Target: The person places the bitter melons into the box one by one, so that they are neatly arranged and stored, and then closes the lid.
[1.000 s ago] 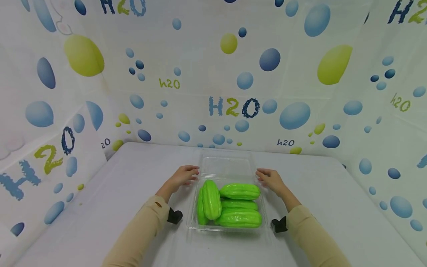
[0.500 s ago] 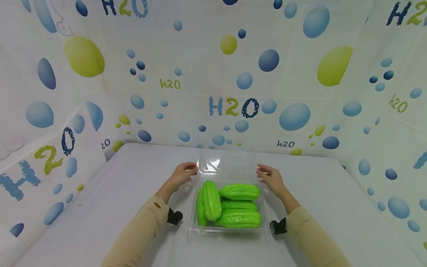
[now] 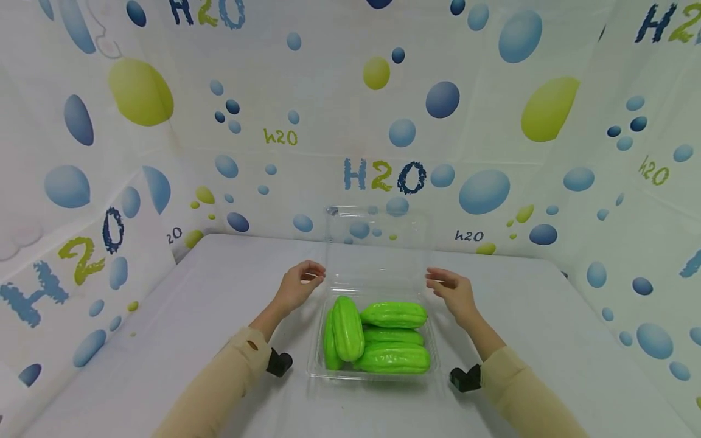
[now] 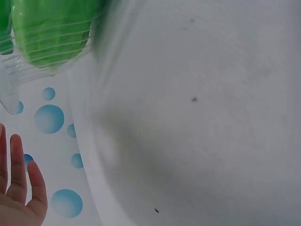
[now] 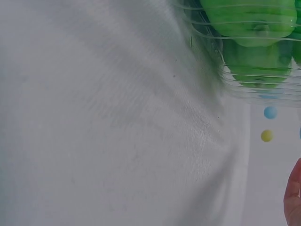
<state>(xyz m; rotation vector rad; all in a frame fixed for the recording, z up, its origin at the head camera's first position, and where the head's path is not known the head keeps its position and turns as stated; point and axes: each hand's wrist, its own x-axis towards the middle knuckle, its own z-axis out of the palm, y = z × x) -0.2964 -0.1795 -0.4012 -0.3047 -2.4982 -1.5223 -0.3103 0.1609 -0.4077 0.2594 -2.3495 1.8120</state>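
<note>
A clear plastic clamshell box (image 3: 372, 377) stands on the table, filled with several glossy green, ridged, gourd-shaped vegetables (image 3: 391, 358). Its clear hinged lid (image 3: 378, 264) is raised at the far side, tilted up. My left hand (image 3: 298, 286) is at the lid's left edge, fingertips right at the rim. At the opposite edge, my right hand (image 3: 454, 293) has its fingers stretched toward the plastic. In the left wrist view, straight, spread fingers (image 4: 18, 176) show below a corner of the lid. Only a sliver of the right fingers (image 5: 292, 197) shows in the right wrist view.
A white cloth covers the table (image 3: 219, 261). Behind it hangs a white curtain (image 3: 328, 79) printed with blue and green drops. Black wrist mounts (image 3: 465, 378) stick out below both sleeves, near the box's sides.
The lid has swung up from lying back nearly flat to a raised tilt. Both hands have moved slightly outward, the left also upward, staying beside its edges. The vegetables have not moved.
</note>
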